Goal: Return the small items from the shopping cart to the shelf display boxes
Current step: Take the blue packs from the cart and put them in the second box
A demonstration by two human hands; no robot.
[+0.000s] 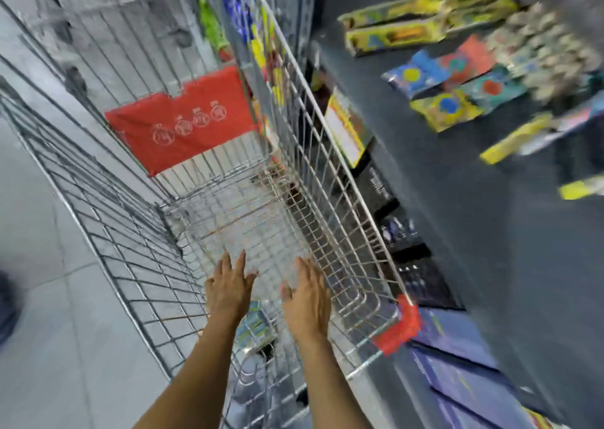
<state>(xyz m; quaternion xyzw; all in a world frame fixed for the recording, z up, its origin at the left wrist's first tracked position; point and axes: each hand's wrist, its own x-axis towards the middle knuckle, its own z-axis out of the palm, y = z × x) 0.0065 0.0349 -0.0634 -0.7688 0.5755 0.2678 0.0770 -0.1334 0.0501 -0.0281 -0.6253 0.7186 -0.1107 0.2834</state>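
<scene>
A wire shopping cart [330, 173] stands lengthwise in front of me, its basket mostly bare. Both arms reach down into it. My left hand [228, 289] and my right hand [307, 301] are side by side over the near part of the basket, palms down, fingers spread, holding nothing. A small blue-green packet [256, 325] lies on the cart floor between and below my wrists, partly hidden. On the dark shelf [457, 173] to the right lie blurred display boxes: yellow-green ones [398, 29] and blue, red and yellow ones [447, 82].
A red fabric flap [183, 121] hangs at the cart's far end. Red plastic caps the cart's near right corner [400, 329]. Dark boxes fill the lower shelf levels [421, 281]. Grey tiled floor lies left, with a dark shape [8, 307] at the left edge.
</scene>
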